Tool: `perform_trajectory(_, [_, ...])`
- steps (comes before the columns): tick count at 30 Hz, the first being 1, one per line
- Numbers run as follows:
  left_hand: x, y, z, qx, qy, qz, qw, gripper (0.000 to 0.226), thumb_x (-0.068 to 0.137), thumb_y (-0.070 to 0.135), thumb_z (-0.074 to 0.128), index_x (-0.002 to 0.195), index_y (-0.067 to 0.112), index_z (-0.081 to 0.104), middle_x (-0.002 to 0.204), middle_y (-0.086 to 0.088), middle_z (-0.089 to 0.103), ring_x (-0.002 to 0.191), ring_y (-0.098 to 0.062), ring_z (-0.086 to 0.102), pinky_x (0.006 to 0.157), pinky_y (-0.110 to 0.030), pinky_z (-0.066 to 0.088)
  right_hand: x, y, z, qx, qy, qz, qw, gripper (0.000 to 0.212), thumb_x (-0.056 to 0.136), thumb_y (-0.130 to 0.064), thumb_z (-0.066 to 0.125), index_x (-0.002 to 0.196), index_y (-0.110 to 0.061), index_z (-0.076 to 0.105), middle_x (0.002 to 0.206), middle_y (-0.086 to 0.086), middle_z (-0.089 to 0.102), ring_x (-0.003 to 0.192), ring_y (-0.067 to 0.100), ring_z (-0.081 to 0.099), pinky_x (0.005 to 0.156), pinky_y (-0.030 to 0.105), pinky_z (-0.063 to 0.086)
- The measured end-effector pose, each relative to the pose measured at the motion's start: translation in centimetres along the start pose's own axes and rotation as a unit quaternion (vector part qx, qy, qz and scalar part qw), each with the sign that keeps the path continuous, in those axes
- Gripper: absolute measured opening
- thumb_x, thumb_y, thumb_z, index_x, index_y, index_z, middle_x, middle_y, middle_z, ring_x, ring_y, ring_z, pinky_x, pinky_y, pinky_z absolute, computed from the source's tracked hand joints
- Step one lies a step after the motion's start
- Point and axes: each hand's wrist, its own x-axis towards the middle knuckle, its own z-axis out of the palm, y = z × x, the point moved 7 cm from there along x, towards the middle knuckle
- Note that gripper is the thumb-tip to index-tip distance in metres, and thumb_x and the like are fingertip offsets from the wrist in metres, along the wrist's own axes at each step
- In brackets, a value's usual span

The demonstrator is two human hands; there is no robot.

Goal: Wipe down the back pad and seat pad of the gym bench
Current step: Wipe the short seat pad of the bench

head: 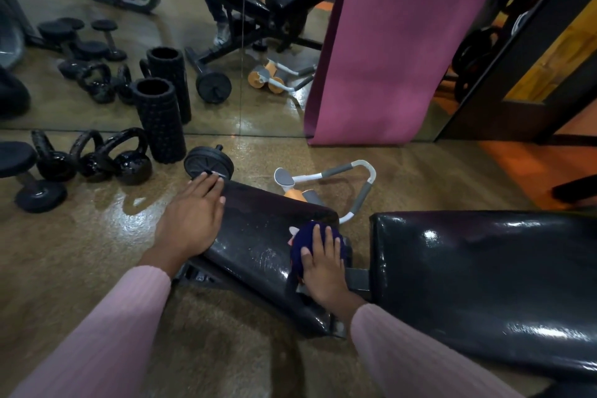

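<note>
Head view, looking down on a black gym bench low in the frame. Seat pad (258, 236) at centre, tilted; back pad (484, 275) at lower right, a gap with bare metal frame between them. Left hand (193, 220) spread wide and flat on the seat pad's left edge, holding nothing, bracing. Right hand (324, 263) pressed palm-down on a bunched dark blue cloth (310, 242) at the seat pad's right end, fingers (318, 237) splayed over it.

Risks from here, as a guess: cloth pushed off the rounded edge into the gap and snagged on the frame; knuckles knocked on the metal there; streaks left if the wad stays balled up rather than flattened; back pad missed altogether, since the cloth sits on the seat only.

Both pads glossy vinyl, smooth, rounded at the corners, bright glare on the back pad, fine scuffs near the seat's middle. Cloth soft, knitted-looking. Floor (290, 152) speckled brown, shiny. Mirror (226, 100) across the upper half; pink mat (387, 42) hanging at upper right.
</note>
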Motion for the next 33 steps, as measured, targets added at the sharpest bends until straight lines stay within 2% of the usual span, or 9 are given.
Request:
perform_trajectory(5, [0.0, 0.0, 0.1, -0.010, 0.000, 0.005, 1.000, 0.063, 0.095, 0.039, 0.016, 0.140, 0.004, 0.042, 0.148, -0.009, 0.040, 0.140, -0.023, 0.029, 0.115, -0.035, 0.017, -6.2, 0.9, 0.9, -0.045, -0.022, -0.168, 0.984, 0.056, 0.099, -0.052, 0.011, 0.145, -0.044, -0.019, 0.151, -0.023, -0.032, 0.139, 0.006, -0.032, 0.117, 0.038, -0.009])
perform_trajectory(8, [-0.1, 0.0, 0.0, -0.014, 0.009, 0.008, 1.000, 0.064, 0.095, 0.039, 0.016, 0.138, 0.002, 0.044, 0.146, -0.011, 0.042, 0.139, -0.025, 0.031, 0.114, -0.034, 0.018, -5.5, 3.3, 0.8, -0.010, -0.027, -0.101, 0.995, 0.057, 0.090, -0.065, 0.002, 0.140, -0.051, -0.023, 0.150, -0.023, -0.033, 0.141, 0.005, -0.029, 0.119, 0.046, -0.005])
perform_trajectory(13, [-0.2, 0.2, -0.1, -0.006, 0.013, 0.011, 1.000, 0.058, 0.096, 0.034, 0.022, 0.137, 0.001, 0.045, 0.145, -0.012, 0.044, 0.138, -0.026, 0.033, 0.113, -0.035, 0.019, -0.6, 0.5, 0.0, 0.008, -0.013, 0.009, 1.000, 0.059, 0.102, -0.044, 0.018, 0.149, -0.032, -0.015, 0.159, -0.004, -0.022, 0.145, 0.021, -0.021, 0.118, 0.047, -0.005])
perform_trajectory(17, [0.1, 0.2, 0.1, -0.001, 0.007, 0.009, 1.000, 0.058, 0.095, 0.033, 0.023, 0.136, 0.000, 0.047, 0.144, -0.013, 0.045, 0.137, -0.027, 0.035, 0.113, -0.039, 0.023, -3.7, -2.3, 0.8, -0.063, 0.013, -0.123, 0.990, 0.057, 0.101, -0.046, 0.013, 0.149, -0.035, -0.016, 0.156, -0.010, -0.027, 0.142, 0.014, -0.028, 0.117, 0.039, -0.012])
perform_trajectory(20, [0.1, 0.3, -0.1, -0.004, 0.011, 0.012, 1.000, 0.057, 0.095, 0.032, 0.024, 0.134, -0.001, 0.048, 0.143, -0.014, 0.046, 0.136, -0.029, 0.036, 0.113, -0.041, 0.025, -6.5, -0.3, 1.2, -0.044, -0.009, -0.189, 0.981, 0.055, 0.101, -0.049, 0.016, 0.147, -0.043, -0.014, 0.153, -0.024, -0.027, 0.139, 0.001, -0.032, 0.115, 0.033, -0.014])
perform_trajectory(23, [0.0, 0.2, -0.1, -0.003, 0.012, 0.013, 1.000, 0.058, 0.095, 0.033, 0.023, 0.135, -0.001, 0.047, 0.143, -0.015, 0.046, 0.136, -0.029, 0.036, 0.113, -0.041, 0.025, -5.0, 2.4, 0.4, 0.024, -0.012, -0.143, 0.989, 0.054, 0.100, -0.052, 0.019, 0.145, -0.047, -0.011, 0.154, -0.025, -0.024, 0.141, 0.003, -0.028, 0.119, 0.039, -0.005])
perform_trajectory(25, [-0.1, 0.3, -0.1, -0.001, 0.010, 0.013, 1.000, 0.058, 0.095, 0.032, 0.023, 0.136, -0.001, 0.046, 0.144, -0.015, 0.045, 0.137, -0.029, 0.035, 0.114, -0.040, 0.024, -2.1, 2.4, -0.3, 0.067, -0.016, -0.065, 0.995, 0.055, 0.102, -0.048, 0.021, 0.147, -0.040, -0.010, 0.158, -0.012, -0.022, 0.144, 0.014, -0.023, 0.120, 0.044, -0.002])
perform_trajectory(28, [0.0, 0.4, -0.2, -0.003, 0.013, 0.012, 1.000, 0.057, 0.095, 0.032, 0.023, 0.136, -0.001, 0.046, 0.143, -0.015, 0.045, 0.136, -0.029, 0.036, 0.114, -0.040, 0.024, 1.2, -0.3, -0.9, 0.005, -0.033, 0.002, 0.999, 0.059, 0.103, -0.042, 0.019, 0.151, -0.027, -0.011, 0.159, 0.000, -0.020, 0.145, 0.023, -0.021, 0.118, 0.044, -0.007])
perform_trajectory(33, [0.1, 0.2, -0.3, -0.007, 0.014, 0.009, 1.000, 0.056, 0.095, 0.031, 0.025, 0.134, -0.001, 0.048, 0.142, -0.015, 0.047, 0.135, -0.029, 0.038, 0.112, -0.042, 0.027, -4.4, -2.9, 0.8, -0.073, -0.027, -0.193, 0.978, 0.058, 0.100, -0.050, 0.013, 0.149, -0.038, -0.017, 0.155, -0.015, -0.029, 0.141, 0.012, -0.032, 0.116, 0.038, -0.013])
